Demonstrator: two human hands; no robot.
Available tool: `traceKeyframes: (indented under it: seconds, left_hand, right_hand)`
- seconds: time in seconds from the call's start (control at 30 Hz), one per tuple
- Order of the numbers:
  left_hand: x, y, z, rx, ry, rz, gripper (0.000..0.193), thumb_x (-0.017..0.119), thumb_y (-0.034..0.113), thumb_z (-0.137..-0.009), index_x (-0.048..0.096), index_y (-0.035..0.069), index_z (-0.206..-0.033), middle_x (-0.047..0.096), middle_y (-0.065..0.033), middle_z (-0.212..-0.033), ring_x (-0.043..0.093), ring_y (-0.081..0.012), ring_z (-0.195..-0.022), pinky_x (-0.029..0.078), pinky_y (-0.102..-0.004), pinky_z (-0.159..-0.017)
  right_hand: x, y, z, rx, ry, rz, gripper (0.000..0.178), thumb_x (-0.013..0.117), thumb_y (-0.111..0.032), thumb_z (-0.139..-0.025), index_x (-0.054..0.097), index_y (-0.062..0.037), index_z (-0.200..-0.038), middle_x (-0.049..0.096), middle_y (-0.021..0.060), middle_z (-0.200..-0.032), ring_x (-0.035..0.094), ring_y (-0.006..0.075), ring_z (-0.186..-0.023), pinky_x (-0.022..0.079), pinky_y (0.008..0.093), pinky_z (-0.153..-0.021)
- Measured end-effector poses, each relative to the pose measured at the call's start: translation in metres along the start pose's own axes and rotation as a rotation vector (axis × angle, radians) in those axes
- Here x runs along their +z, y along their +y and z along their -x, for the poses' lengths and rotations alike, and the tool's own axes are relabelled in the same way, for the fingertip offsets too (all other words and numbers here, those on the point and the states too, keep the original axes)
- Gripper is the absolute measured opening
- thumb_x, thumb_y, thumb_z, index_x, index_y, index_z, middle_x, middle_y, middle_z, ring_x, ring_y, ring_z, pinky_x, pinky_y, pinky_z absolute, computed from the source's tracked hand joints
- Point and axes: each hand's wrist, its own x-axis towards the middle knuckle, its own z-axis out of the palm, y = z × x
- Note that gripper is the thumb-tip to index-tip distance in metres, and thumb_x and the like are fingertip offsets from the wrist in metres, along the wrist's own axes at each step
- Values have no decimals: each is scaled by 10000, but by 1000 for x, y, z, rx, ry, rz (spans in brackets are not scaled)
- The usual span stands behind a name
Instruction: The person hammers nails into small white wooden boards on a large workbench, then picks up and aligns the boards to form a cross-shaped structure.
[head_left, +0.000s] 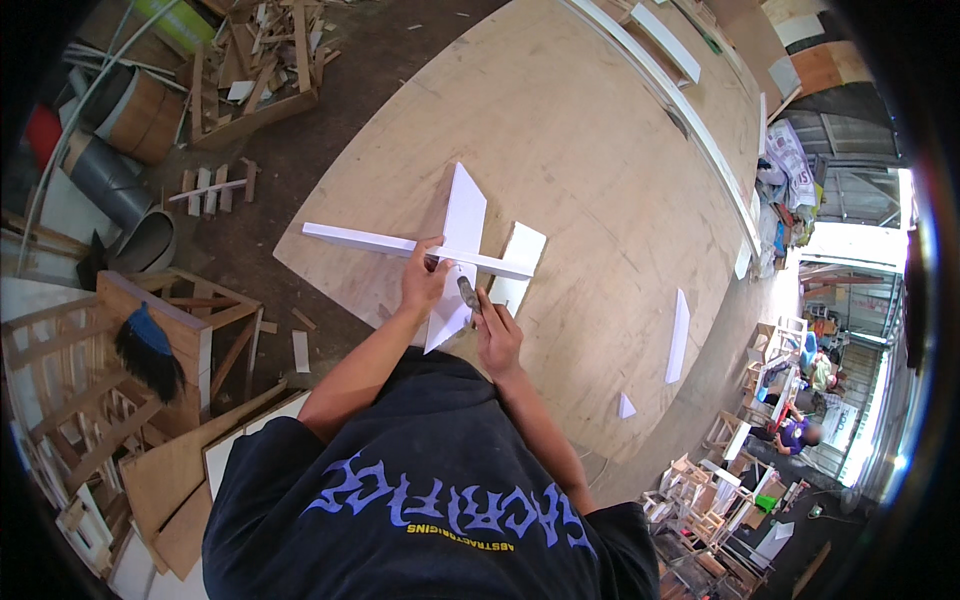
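A long white strip [360, 238] lies across a white angled board [465, 210] with pointed ends, the two forming a cross over the plywood table [590, 170]. My left hand [422, 278] is closed round the strip where it crosses the board, fingers at its edge and thumb low on the board. Just to the right, my right hand [498, 335] is closed on a hammer [467, 291]. Its grey metal head shows over the board's lower part; the handle is mostly hidden by the hand. Another white board piece [524, 252] lies under the strip's right end.
On the table's right lie a narrow white offcut [678, 335] and a small white wedge [626, 406]. A long white rail [690, 115] runs along the far side. Left on the floor stand a scrap-wood bin [255, 115] and a wooden frame with a blue brush [148, 335]. People sit far right.
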Motion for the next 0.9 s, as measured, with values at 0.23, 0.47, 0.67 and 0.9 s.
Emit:
traceKeyframes:
  seconds: [0.23,0.47,0.67,0.9]
  left_hand:
    - [-1,5,3,-45,4,-24,445,774,64,-964,655,141,-1386,642,0,-814,572,-103,-684,493,-293,-650]
    - [1,6,2,-81,20,-66,454,779,66,-959,657,150,-1388,640,-14,-846,585,-130,-758,515,-316,-718]
    - [-1,7,2,-50,13,-84,455,786,60,-952,655,126,-1382,645,-14,-865,592,-124,-787,512,-308,-738]
    - [-1,8,3,-20,8,-55,445,776,56,-960,653,124,-1382,677,-23,-885,612,-127,-796,527,-317,-755]
  right_hand:
    - [9,11,1,24,-6,44,445,689,-100,-1033,674,-102,-1478,549,128,-806,584,289,-688,507,407,-630]
    - [8,15,2,5,32,-5,441,690,-97,-1032,678,-94,-1473,560,125,-813,583,287,-689,511,407,-637]
    - [8,12,4,-4,102,-48,429,697,-65,-1020,690,-49,-1448,615,142,-856,617,266,-711,524,389,-661]
    - [3,5,0,26,17,-5,438,705,-74,-1014,700,-92,-1452,610,133,-842,616,273,-703,527,392,-653]
